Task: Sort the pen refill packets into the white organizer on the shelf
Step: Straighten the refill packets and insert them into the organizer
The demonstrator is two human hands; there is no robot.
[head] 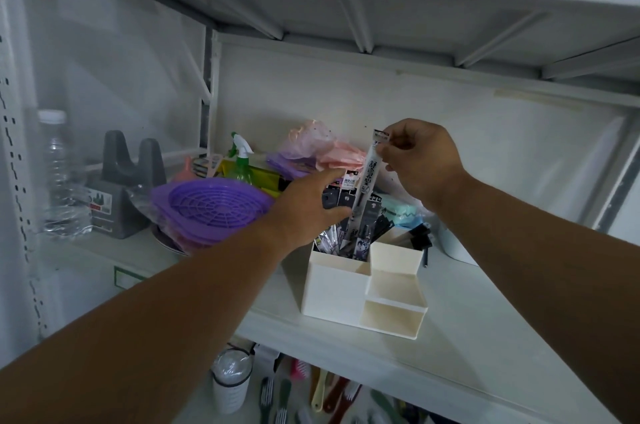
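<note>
A white organizer (337,288) with stepped compartments stands on the shelf. Its tall back-left compartment holds several upright pen refill packets (360,240). My right hand (419,163) pinches the top of one long, narrow refill packet (366,181), which hangs tilted with its lower end among the packets in that compartment. My left hand (308,208) reaches in from the left, fingers spread, touching the tops of the standing packets. The organizer's lower front compartments look bare.
Purple plastic strainers (211,208) are stacked to the left, with a green spray bottle (240,163), pink and purple bags (318,149), a grey holder (121,188) and a water bottle (59,174). Teal items (401,214) lie behind the organizer. Toothbrushes (325,396) fill the shelf below.
</note>
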